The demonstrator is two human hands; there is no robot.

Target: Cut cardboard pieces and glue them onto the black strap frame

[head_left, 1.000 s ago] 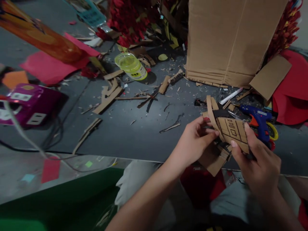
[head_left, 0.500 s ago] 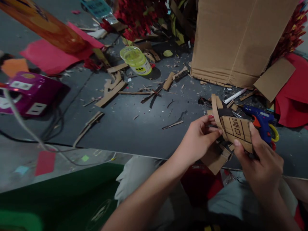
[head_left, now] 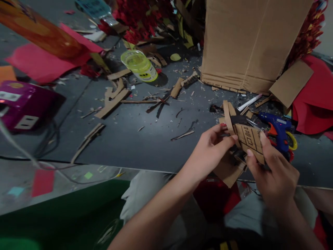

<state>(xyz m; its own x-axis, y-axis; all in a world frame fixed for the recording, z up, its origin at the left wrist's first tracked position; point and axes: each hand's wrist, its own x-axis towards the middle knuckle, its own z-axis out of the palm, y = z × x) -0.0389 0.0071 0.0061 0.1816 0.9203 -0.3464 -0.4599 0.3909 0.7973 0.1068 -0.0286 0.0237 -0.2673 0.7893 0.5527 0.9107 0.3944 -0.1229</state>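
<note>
Behind the cardboard piece (head_left: 248,139) both hands pinch, left hand (head_left: 212,149), right hand (head_left: 273,173), fingertips hide.

This is a craft workshop, a messy handmade-decoration bench. The dark worktable (head_left: 145,139) is littered with cardboard offcuts (head_left: 111,104) and slivers. At one o'clock stands a large cardboard box (head_left: 247,41); at three o'clock lies a blue hot-glue gun (head_left: 278,130) beside red paper sheets (head_left: 312,104). At twelve o'clock sits a yellow-lidded jar (head_left: 139,66), with a red paper-petal decoration (head_left: 140,17) behind. At nine o'clock a purple power strip (head_left: 23,107) trails cables.
</note>
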